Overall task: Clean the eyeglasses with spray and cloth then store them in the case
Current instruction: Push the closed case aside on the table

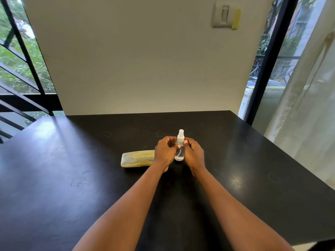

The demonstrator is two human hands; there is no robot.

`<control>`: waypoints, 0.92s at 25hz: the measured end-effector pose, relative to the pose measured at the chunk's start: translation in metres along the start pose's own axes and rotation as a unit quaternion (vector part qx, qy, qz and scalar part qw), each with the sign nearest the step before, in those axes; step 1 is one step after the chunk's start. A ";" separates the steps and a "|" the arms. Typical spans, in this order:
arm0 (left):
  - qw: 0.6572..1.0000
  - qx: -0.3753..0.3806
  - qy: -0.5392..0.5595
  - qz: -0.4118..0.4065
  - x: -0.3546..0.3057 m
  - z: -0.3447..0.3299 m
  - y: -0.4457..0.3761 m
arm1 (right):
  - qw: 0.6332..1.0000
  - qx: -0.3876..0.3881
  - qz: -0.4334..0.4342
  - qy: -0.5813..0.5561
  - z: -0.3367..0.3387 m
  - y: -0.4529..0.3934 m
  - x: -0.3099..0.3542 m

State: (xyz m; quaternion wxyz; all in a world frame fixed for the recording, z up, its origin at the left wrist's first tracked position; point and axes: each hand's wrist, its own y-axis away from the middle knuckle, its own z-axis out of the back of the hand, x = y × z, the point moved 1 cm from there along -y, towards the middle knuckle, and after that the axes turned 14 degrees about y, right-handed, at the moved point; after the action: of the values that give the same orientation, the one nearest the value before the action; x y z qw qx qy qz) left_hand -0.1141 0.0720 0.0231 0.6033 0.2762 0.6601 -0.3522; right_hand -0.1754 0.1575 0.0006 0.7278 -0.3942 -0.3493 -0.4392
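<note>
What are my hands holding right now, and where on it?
Both hands hold the clear spray bottle upright by its body, left hand and right hand on either side, below the white nozzle.

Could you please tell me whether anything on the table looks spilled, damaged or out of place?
Nothing stands out. The spray bottle is upright between the left hand and right hand, the yellow glasses case lies closed and flat on the black table, and no liquid is visible.
</note>
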 end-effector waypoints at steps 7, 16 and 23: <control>1.000 -0.010 -0.003 0.019 0.001 0.017 -0.005 | 1.000 0.018 0.008 0.000 -0.015 0.001 0.007; 0.999 -0.013 -0.007 0.029 0.004 0.025 -0.004 | 0.999 0.024 0.013 0.023 -0.021 0.007 0.007; 0.999 -0.022 -0.028 0.024 0.000 0.028 -0.002 | 0.999 0.013 -0.008 0.044 -0.016 0.009 0.015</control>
State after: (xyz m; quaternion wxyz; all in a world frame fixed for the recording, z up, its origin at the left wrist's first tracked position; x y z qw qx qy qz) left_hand -0.0986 0.0483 0.0223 0.6353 0.2687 0.6438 -0.3311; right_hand -0.1590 0.1402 0.0038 0.7441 -0.3622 -0.3262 -0.4568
